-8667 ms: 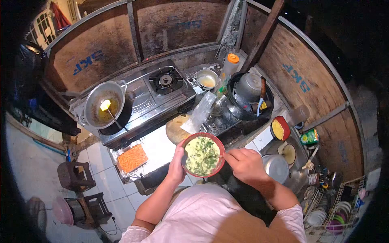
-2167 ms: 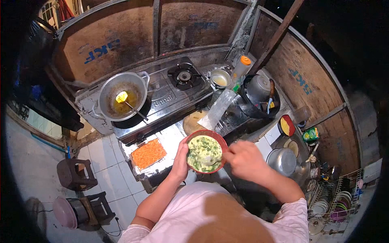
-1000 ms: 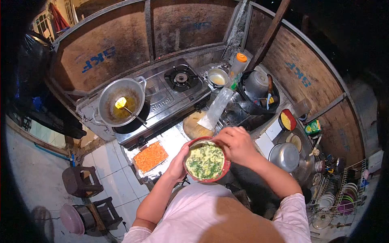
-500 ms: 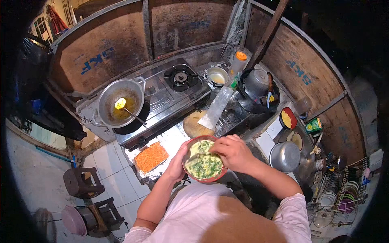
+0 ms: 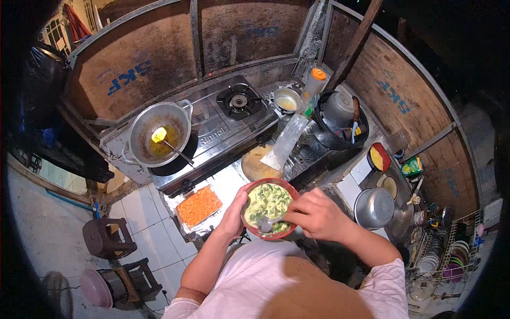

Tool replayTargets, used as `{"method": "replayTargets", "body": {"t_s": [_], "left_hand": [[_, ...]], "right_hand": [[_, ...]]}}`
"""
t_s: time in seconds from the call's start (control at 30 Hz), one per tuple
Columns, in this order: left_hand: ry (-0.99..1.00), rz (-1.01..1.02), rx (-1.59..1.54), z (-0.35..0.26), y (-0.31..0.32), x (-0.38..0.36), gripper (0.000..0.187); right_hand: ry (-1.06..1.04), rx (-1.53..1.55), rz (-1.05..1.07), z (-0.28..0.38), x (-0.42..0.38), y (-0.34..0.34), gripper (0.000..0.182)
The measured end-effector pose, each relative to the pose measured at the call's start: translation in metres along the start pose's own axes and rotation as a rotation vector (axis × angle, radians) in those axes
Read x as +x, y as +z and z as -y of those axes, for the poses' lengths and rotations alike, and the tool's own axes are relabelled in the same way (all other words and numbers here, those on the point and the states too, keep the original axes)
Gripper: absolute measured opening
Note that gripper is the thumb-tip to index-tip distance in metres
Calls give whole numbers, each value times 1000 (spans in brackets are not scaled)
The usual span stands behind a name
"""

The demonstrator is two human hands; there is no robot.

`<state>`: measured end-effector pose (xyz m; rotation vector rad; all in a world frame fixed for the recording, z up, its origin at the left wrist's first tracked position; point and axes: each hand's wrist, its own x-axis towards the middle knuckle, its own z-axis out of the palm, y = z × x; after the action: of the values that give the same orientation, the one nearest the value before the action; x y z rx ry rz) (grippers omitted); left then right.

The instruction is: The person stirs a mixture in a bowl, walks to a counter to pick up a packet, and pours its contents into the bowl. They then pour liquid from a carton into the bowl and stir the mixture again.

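My left hand (image 5: pixel 234 213) grips the left rim of a red bowl (image 5: pixel 290 189), held up in front of my body. Inside is a pale yellow mixture (image 5: pixel 265 199) with chopped green leaves. A metal spoon (image 5: pixel 265 225) dips into it near the bowl's lower side, and the fingers of my right hand (image 5: pixel 317 212) are closed around its handle. Just left of the bowl, a rectangular tray of shredded orange food (image 5: pixel 199 206) lies on the counter. Beyond the bowl is a round wooden chopping board (image 5: pixel 254 165) with a clear plastic bag (image 5: pixel 287 142) partly over it.
A wok (image 5: pixel 139 133) with oil and a metal spatula (image 5: pixel 178 152) sits on the stove's (image 5: pixel 212 119) left burner. To the right stand a lidded metal pot (image 5: pixel 374 206), a small saucepan (image 5: pixel 287 100) and a dish rack (image 5: pixel 451 247). Plastic stools (image 5: pixel 109 238) are on the floor at left.
My right hand has moved down and slightly right, and the spoon has swept from the mixture's upper part to the bowl's lower side. My left hand keeps its hold on the bowl.
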<state>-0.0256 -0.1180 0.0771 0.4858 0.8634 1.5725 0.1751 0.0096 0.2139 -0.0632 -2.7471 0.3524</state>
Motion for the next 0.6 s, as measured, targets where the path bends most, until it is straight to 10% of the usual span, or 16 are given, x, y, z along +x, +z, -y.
{"method": "replayTargets", "body": {"t_s": [0.6], "left_hand": [[2,-69,65,-3,15,-1,58]], "right_hand": [[-2,-417,-167,-16,25,9,16]]}}
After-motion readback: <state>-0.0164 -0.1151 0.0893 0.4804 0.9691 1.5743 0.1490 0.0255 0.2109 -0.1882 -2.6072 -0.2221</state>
